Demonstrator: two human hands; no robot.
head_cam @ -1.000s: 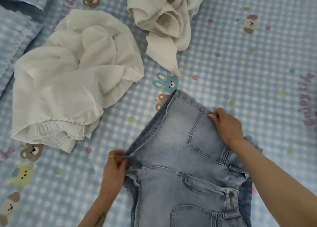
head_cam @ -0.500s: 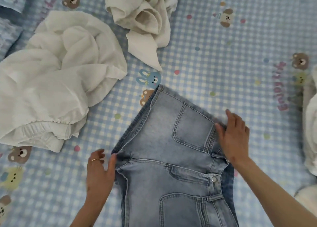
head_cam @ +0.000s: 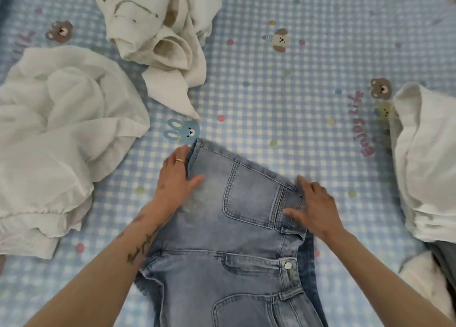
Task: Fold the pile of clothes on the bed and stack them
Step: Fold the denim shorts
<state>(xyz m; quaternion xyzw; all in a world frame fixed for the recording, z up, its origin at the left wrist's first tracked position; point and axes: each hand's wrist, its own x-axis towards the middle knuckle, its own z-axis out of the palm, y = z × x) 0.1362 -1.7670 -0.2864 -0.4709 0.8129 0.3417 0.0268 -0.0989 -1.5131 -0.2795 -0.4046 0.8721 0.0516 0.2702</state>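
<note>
Light blue denim jeans [head_cam: 241, 228] lie folded on the bed in the lower middle, one half laid over the other, back pocket and waist button showing. My left hand [head_cam: 176, 176] rests flat on the jeans' far left edge, fingers straight, a ring on one finger. My right hand [head_cam: 313, 205] presses flat on the waistband at the right side of the fold. A crumpled white garment [head_cam: 61, 139] lies at the left. A cream garment with brown print [head_cam: 162, 35] sits bunched at the top.
The bed wears a blue checked sheet [head_cam: 283, 99] printed with bears and a bunny. White clothes [head_cam: 427, 159] are heaped at the right edge, with something grey and fluffy white below them. Bare sheet lies between the jeans and that heap.
My left hand slid from the crotch seam up to the jeans' far left corner. My right hand stayed on the waistband and flattened. The view shifted, showing more of the right heap.
</note>
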